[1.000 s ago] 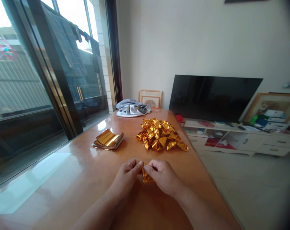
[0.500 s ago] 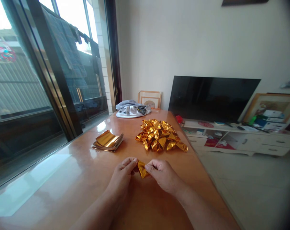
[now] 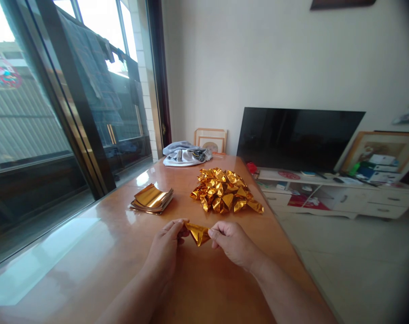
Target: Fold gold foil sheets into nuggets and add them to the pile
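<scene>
Between my hands, above the near part of the table, is a piece of folded gold foil paper (image 3: 198,234), with a pointed flap hanging down. My left hand (image 3: 170,235) pinches its left end, and my right hand (image 3: 226,238) grips its right end between thumb and fingers. Just beyond my right hand lies a heap of folded gold foil pieces (image 3: 224,191), shiny and crumpled into angular shapes. Farther left rests a stack of flat gold foil sheets (image 3: 152,199), the top one curling up.
The glossy wooden table (image 3: 123,261) ends along its right edge, with tiled floor beyond. Bundled grey-white cloth (image 3: 187,154) and framed pictures (image 3: 211,139) are at the far end. A television (image 3: 299,139) stands behind a low white cabinet (image 3: 353,198). Glass doors (image 3: 72,103) line the left.
My hands have drawn slightly apart, my left one shifting left. More of the folded foil paper shows between them, stretched wider.
</scene>
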Demonstrator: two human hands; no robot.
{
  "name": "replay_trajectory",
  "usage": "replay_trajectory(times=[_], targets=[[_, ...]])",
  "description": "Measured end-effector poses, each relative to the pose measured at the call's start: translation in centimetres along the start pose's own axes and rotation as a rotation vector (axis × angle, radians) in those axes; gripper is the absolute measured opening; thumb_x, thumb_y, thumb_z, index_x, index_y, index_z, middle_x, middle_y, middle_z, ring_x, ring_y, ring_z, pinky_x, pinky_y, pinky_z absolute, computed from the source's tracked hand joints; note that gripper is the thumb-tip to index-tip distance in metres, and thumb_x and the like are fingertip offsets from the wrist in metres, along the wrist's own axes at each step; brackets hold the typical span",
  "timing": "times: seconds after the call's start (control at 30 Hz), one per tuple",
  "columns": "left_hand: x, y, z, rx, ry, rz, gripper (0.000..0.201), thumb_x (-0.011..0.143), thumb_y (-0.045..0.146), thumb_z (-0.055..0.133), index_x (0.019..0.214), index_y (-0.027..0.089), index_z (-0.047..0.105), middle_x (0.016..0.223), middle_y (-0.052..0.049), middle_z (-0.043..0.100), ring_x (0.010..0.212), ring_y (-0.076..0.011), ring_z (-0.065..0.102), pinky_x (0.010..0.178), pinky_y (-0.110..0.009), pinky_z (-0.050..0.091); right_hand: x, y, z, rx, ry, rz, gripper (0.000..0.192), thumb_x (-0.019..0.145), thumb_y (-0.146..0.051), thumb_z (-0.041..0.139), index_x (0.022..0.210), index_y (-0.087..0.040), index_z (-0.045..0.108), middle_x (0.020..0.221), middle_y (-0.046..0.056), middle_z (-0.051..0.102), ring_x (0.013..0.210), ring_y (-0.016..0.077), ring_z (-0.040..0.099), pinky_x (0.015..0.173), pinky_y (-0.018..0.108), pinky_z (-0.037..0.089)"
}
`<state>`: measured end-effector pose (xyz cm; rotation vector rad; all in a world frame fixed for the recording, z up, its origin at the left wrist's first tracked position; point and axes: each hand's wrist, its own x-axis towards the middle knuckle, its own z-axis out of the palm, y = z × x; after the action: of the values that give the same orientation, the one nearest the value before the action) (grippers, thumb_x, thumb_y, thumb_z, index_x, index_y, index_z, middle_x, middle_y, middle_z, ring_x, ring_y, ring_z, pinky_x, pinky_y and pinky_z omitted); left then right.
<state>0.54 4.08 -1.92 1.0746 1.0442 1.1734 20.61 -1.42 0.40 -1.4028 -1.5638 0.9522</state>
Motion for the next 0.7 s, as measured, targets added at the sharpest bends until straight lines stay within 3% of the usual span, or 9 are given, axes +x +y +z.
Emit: replay_trajectory(times=[0.1,0.2,0.3,0.37,0.47,0.7], targets=[[0.0,0.6,-0.2,0.087,0.082,0.063,0.044,0.086,0.055,0.062,0.108,0.019,0.072,0.104,-0.009,0.072,0.094,-0.0229,0.063,0.074,-0.031,0.043,0.1,-0.1,-0.2,-0.014,0.014,0.018,0.03,0.093,-0.036,0.055,0.071,-0.018,0.061,0.066,-0.002,0.06,0.06,0.0111,0.047,0.059,0.023,0.035],[-0.7,1.3,0.1,0.305,0.092,0.28,0.04,0.091,0.053,0.057,0.109,0.02,0.071,0.107,-0.009,0.074,0.1,-0.0253,0.064,0.083,-0.035,0.044,0.0,-0.4,-0.1,-0.052,0.012,0.028,0.027,0.091,-0.033,0.055,0.069,-0.018,0.061,0.064,-0.002,0.06,0.059,0.0112,0.049,0.057,0.023,0.035],[-1.8,1.8,0.8,0.617,-0.032,0.52,0.029,0.092,0.045,0.058,0.105,0.023,0.072,0.099,-0.006,0.075,0.098,-0.0258,0.065,0.091,-0.039,0.042,-0.1,-0.7,0.3,-0.081,-0.013,0.008,0.024,0.088,-0.029,0.056,0.068,-0.018,0.061,0.062,-0.004,0.057,0.058,0.0109,0.049,0.054,0.022,0.032],[-2.4,2.0,1.3,0.81,-0.154,0.577,0.021,0.091,0.041,0.059,0.095,0.026,0.075,0.088,-0.004,0.076,0.094,-0.026,0.065,0.092,-0.041,0.039,-0.2,-0.8,0.5,-0.077,-0.021,-0.02,0.022,0.087,-0.027,0.057,0.068,-0.017,0.061,0.063,-0.004,0.056,0.06,0.0107,0.048,0.054,0.022,0.032],[-2.5,1.8,1.4,0.879,-0.239,0.547,0.025,0.093,0.04,0.057,0.08,0.026,0.073,0.078,-0.003,0.074,0.088,-0.0251,0.065,0.089,-0.04,0.04,-0.2,-1.0,0.6,-0.039,-0.002,-0.024,0.018,0.085,-0.028,0.06,0.072,-0.017,0.062,0.066,-0.004,0.056,0.062,0.0108,0.047,0.055,0.022,0.033],[-1.2,0.5,0.8,0.507,-0.249,0.301,0.035,0.091,0.05,0.059,0.082,0.018,0.069,0.075,-0.005,0.07,0.073,-0.0202,0.064,0.069,-0.03,0.047,-0.1,-1.1,0.3,0.172,0.013,-0.026,0.015,0.086,-0.029,0.061,0.079,-0.016,0.064,0.075,-0.002,0.061,0.071,0.0126,0.053,0.066,0.024,0.041]])
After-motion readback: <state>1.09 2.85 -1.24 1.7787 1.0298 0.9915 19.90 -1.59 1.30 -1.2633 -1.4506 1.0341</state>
